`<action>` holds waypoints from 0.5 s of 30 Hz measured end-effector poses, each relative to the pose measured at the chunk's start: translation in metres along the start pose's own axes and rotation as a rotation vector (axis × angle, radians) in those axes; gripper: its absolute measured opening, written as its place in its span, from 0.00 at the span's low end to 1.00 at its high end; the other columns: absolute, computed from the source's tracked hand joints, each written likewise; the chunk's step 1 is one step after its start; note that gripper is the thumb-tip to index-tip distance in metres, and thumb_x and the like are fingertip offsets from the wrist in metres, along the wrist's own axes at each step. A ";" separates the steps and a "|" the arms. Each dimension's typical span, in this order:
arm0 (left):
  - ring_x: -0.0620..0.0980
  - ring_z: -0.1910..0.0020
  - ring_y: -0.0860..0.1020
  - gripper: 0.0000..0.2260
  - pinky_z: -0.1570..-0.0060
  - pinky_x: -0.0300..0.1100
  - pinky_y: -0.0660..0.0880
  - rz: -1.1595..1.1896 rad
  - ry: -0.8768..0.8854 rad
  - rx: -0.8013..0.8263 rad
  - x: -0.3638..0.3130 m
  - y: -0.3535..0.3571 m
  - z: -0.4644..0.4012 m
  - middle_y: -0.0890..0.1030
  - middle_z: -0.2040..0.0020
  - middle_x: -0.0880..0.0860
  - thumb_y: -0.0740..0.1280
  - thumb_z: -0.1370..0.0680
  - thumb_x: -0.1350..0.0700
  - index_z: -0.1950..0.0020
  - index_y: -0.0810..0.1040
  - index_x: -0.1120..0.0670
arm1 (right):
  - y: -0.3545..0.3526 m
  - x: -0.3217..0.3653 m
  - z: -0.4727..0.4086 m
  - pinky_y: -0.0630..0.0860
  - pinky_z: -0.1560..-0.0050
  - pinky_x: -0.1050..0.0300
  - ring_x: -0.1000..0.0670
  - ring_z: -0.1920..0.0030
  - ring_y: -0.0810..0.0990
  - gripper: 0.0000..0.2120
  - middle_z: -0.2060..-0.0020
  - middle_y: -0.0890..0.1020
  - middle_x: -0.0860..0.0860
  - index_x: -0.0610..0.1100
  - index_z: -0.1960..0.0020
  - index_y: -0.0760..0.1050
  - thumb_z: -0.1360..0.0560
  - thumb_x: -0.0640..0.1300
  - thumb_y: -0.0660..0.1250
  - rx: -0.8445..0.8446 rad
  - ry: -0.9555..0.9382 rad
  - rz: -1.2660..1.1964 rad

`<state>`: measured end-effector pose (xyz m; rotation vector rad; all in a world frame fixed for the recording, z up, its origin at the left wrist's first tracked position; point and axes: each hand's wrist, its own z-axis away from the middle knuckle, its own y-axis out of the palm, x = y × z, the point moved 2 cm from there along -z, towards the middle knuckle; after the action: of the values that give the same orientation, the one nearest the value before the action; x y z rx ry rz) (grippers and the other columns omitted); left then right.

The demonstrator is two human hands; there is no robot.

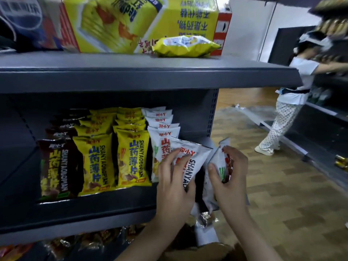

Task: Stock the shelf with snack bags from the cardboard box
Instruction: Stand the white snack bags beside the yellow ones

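A grey shelf (94, 206) holds rows of snack bags: brown ones (56, 166) at left, yellow ones (114, 159) in the middle, white ones (162, 132) at right. My left hand (173, 183) grips a white snack bag (194, 159) tilted at the right end of the white row. Just right of it, my right hand (229, 176) holds another white bag (222, 162) by its side. More white bags hang below, between my hands. A brown cardboard edge (216, 249), possibly the box, shows at the bottom.
The top shelf (131, 72) carries a large yellow carton (120, 23) and a loose yellow bag (184, 46). Wrapped snacks (90, 240) fill the shelf below. A person (293, 95) in white works at another shelf to the right, across the wooden floor (282, 204).
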<state>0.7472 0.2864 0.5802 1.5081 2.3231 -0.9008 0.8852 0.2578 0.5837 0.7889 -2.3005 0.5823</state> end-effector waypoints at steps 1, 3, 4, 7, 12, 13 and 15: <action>0.43 0.31 0.62 0.24 0.31 0.29 0.56 0.003 -0.005 -0.015 -0.001 0.006 -0.006 0.65 0.35 0.50 0.69 0.30 0.65 0.37 0.71 0.52 | 0.001 -0.003 -0.007 0.62 0.41 0.76 0.67 0.40 0.66 0.21 0.42 0.68 0.51 0.50 0.37 0.64 0.28 0.49 0.64 -0.010 -0.003 0.009; 0.44 0.32 0.63 0.23 0.32 0.33 0.60 -0.006 -0.014 -0.036 -0.004 0.019 -0.018 0.66 0.35 0.51 0.68 0.30 0.66 0.37 0.72 0.53 | 0.003 -0.009 -0.019 0.62 0.42 0.76 0.65 0.39 0.66 0.21 0.42 0.68 0.53 0.51 0.37 0.64 0.28 0.50 0.64 -0.025 0.005 0.016; 0.46 0.32 0.65 0.22 0.32 0.36 0.62 -0.005 -0.023 -0.043 -0.006 0.026 -0.023 0.66 0.35 0.50 0.67 0.29 0.64 0.37 0.72 0.52 | 0.004 -0.013 -0.024 0.61 0.42 0.76 0.64 0.40 0.66 0.21 0.42 0.68 0.54 0.51 0.37 0.64 0.28 0.49 0.65 -0.033 0.015 0.017; 0.49 0.34 0.68 0.22 0.34 0.33 0.61 -0.017 -0.042 -0.083 -0.014 0.047 -0.039 0.67 0.36 0.51 0.68 0.30 0.63 0.37 0.70 0.50 | 0.004 -0.026 -0.039 0.62 0.43 0.76 0.63 0.40 0.68 0.21 0.42 0.68 0.54 0.51 0.37 0.65 0.29 0.49 0.65 -0.058 0.062 -0.005; 0.49 0.37 0.68 0.22 0.40 0.39 0.70 -0.087 -0.095 -0.118 -0.008 0.092 -0.069 0.71 0.36 0.53 0.72 0.31 0.63 0.38 0.74 0.53 | 0.009 -0.054 -0.070 0.64 0.41 0.74 0.64 0.40 0.67 0.23 0.40 0.66 0.51 0.45 0.36 0.66 0.29 0.43 0.66 -0.075 0.071 -0.003; 0.49 0.38 0.68 0.22 0.41 0.41 0.72 -0.111 -0.124 -0.116 -0.003 0.102 -0.076 0.71 0.36 0.53 0.72 0.31 0.64 0.38 0.74 0.53 | 0.010 -0.061 -0.077 0.64 0.40 0.74 0.61 0.39 0.67 0.23 0.39 0.66 0.49 0.43 0.36 0.66 0.29 0.41 0.67 -0.075 0.064 0.010; 0.52 0.38 0.70 0.21 0.42 0.45 0.73 -0.173 -0.143 -0.096 0.009 0.123 -0.089 0.72 0.36 0.54 0.70 0.30 0.63 0.38 0.74 0.54 | 0.015 -0.074 -0.091 0.62 0.41 0.76 0.58 0.39 0.66 0.24 0.39 0.66 0.47 0.41 0.36 0.66 0.29 0.36 0.69 -0.067 0.067 0.038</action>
<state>0.8639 0.3813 0.5998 1.1798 2.3820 -0.8919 0.9596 0.3491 0.5941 0.6847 -2.2661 0.5371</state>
